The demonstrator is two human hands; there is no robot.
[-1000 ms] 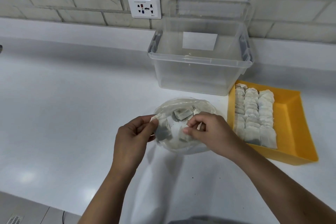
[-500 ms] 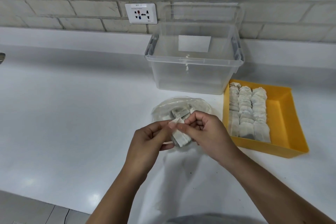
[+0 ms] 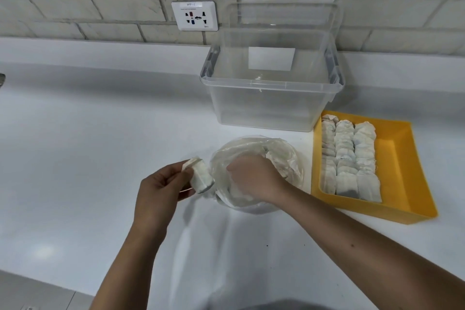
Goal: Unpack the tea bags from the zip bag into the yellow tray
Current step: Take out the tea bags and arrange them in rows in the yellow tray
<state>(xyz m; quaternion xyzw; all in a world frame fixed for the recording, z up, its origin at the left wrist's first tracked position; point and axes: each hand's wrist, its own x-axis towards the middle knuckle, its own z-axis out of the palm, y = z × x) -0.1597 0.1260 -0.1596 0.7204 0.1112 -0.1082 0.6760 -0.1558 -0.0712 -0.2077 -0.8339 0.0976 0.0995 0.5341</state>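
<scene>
The left hand [image 3: 161,190] pinches a small stack of tea bags [image 3: 200,176] just left of the zip bag [image 3: 242,148]. The right hand [image 3: 254,178] reaches inside it; its grip is blurred. Best to gather several, then lay them flat beside the filled rows [image 3: 349,158] in the yellow tray [image 3: 398,158].

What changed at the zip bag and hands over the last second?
The left hand has drawn left of the zip bag, alone pinching the small stack of tea bags both hands held half a second ago. The right hand let go and reached back into the bag; its grip is blurred. The yellow tray, its rows of tea bags and the clear box stayed put.
</scene>
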